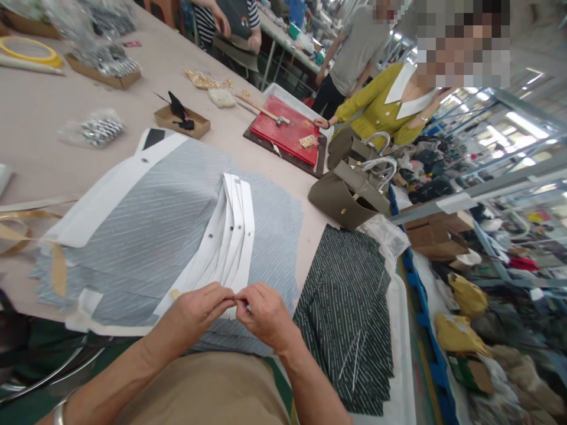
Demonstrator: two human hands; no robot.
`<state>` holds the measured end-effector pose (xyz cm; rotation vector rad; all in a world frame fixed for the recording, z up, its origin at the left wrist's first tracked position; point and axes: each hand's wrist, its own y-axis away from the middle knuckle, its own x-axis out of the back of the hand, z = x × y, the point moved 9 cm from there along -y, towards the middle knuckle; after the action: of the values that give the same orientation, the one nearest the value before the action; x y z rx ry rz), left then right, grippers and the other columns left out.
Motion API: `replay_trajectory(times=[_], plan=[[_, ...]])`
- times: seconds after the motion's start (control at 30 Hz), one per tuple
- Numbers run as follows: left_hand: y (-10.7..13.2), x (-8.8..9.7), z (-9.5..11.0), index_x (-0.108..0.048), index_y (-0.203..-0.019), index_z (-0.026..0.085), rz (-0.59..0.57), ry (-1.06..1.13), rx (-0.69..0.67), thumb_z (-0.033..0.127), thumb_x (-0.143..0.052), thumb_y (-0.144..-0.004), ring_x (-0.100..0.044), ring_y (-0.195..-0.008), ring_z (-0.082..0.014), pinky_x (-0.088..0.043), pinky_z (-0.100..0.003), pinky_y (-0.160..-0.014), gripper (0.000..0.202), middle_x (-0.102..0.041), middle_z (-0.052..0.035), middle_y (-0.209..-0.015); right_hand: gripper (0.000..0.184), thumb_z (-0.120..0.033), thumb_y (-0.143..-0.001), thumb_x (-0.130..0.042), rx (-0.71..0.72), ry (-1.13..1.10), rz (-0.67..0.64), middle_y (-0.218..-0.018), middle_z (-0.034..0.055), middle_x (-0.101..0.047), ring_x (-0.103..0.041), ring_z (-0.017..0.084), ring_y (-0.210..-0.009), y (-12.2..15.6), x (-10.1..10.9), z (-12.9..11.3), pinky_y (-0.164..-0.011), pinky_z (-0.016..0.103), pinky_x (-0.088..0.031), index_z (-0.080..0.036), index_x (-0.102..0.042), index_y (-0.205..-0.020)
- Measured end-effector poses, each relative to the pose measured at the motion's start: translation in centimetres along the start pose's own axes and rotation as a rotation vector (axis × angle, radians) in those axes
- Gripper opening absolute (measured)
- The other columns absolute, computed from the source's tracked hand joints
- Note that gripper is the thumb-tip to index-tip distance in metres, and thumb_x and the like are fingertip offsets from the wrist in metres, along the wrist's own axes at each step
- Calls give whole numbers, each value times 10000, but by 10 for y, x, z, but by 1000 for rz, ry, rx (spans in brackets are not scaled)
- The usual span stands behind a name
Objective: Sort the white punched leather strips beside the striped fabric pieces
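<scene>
My left hand (201,307) and my right hand (263,313) meet at the near edge of the table, fingertips pinched together on the near end of a fanned stack of white strips (230,236) with metal snaps. The strips lie on a pile of grey striped fabric pieces (155,218) with white bands. Whatever small thing sits between the fingertips is too small to make out.
A dark green striped fabric pile (345,307) lies on a white tray at my right. An olive handbag (349,189), a red board (286,133) with a hammer, a small cardboard box (181,121) and bags of metal parts (95,130) sit farther back. A person in yellow (381,106) and others stand beyond.
</scene>
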<state>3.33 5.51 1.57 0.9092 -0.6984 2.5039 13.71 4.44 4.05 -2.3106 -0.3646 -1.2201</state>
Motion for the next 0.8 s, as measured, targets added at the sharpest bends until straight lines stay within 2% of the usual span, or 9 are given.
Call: replay_trajectory(times=[0.07,0.13,0.2,0.27,0.37,0.47,0.57,0.7,0.8], plan=[[-2,3,-3,-618,-859,205,-7,33,6,284,-410,-1023,-624,-642,-123,-449,-222,-601,276,-610,18,-707,163,-146,-871,-485,-54,-72,35,-697,22,-627,-572,144,-660,-7,-4,8,-631,248,-445,-183,-633,-814],[-5,12,-5,-621,-868,201,41,81,19,261,-428,-1012,-628,-671,-126,-459,-221,-631,249,-629,9,-730,150,-159,-837,-502,-183,-175,99,-694,14,-634,-575,134,-646,-13,-7,31,-636,244,-458,-186,-642,-788],[-8,17,-9,-623,-896,205,60,140,60,261,-455,-1001,-636,-704,-125,-464,-217,-663,206,-652,8,-765,141,-193,-819,-522,-411,-325,178,-665,3,-634,-580,130,-620,-16,-12,70,-624,246,-475,-186,-648,-756],[-10,13,-18,-617,-888,215,34,182,150,291,-470,-992,-628,-699,-126,-461,-219,-663,196,-651,17,-766,147,-266,-817,-559,-657,-547,243,-628,-9,-632,-589,130,-584,-17,-24,112,-596,251,-496,-179,-662,-762],[-6,-3,-40,-605,-874,227,-31,214,303,336,-445,-987,-627,-717,-141,-466,-234,-673,224,-646,20,-780,235,-392,-768,-637,-854,-861,282,-618,-16,-637,-594,125,-544,-27,-47,155,-569,266,-526,-165,-685,-801],[1,-23,-56,-602,-888,237,-102,243,355,349,-419,-983,-641,-788,-162,-480,-253,-722,235,-659,8,-838,276,-424,-689,-703,-900,-946,295,-610,-15,-638,-579,116,-533,-43,-60,177,-533,252,-513,-162,-687,-774],[8,-36,-66,-601,-913,241,-149,274,367,353,-408,-984,-643,-846,-175,-488,-269,-771,234,-662,-4,-883,266,-404,-653,-724,-919,-909,265,-572,-25,-623,-557,109,-513,-55,-69,184,-493,228,-473,-160,-684,-753],[11,-39,-72,-601,-922,238,-161,295,391,349,-393,-986,-638,-874,-180,-491,-280,-796,244,-660,-13,-911,239,-391,-683,-696,-894,-795,169,-547,-46,-601,-543,107,-494,-65,-73,185,-496,223,-449,-168,-673,-767],[11,-38,-73,-601,-916,235,-154,301,388,340,-396,-981,-636,-874,-180,-495,-283,-801,239,-660,-19,-911,300,-395,-718,-692,-881,-631,90,-500,-83,-564,-537,116,-461,-67,-66,185,-511,231,-442,-183,-659,-929]])
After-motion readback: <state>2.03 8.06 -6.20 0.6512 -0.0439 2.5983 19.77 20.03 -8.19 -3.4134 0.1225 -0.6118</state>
